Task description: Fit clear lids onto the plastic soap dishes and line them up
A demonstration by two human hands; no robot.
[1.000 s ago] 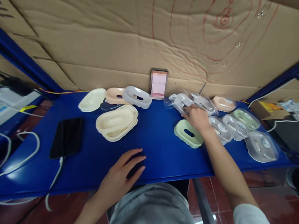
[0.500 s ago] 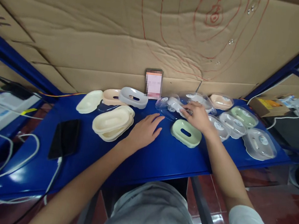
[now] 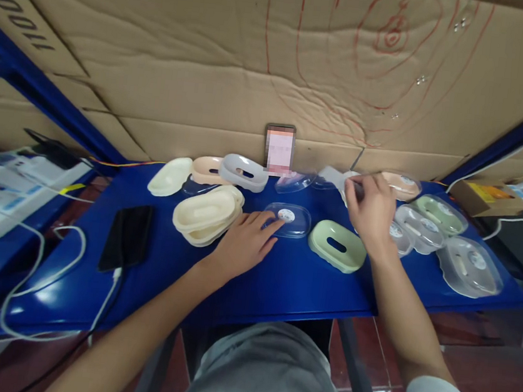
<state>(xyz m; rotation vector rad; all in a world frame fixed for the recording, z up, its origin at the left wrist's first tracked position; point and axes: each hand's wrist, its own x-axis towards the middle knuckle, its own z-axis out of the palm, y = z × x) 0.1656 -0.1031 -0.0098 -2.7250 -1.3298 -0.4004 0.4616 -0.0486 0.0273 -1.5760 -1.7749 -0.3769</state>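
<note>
Clear plastic, oval and shallow, the transparent lid with a round white sticker lies flat on the blue tabletop at the centre of the frame, just left of the pale green oval soap dish with a slot. The left hand rests palm down beside it, fingers loosely spread, its fingertips touching the lid's near left edge; its grip closes on nothing. The right hand is raised right of centre, its grip curled around a small white plastic piece, which sits at the fingertips above the tabletop; how tightly it is pinched I cannot tell. Another clear lid lies behind, below the phone propped against the cardboard wall. A stack of cream oval trays sits left of the left hand, with a grey slotted soap dish behind it. A black phone on a white cable lies at the left. Lidded soap boxes crowd the right of the frame
</note>
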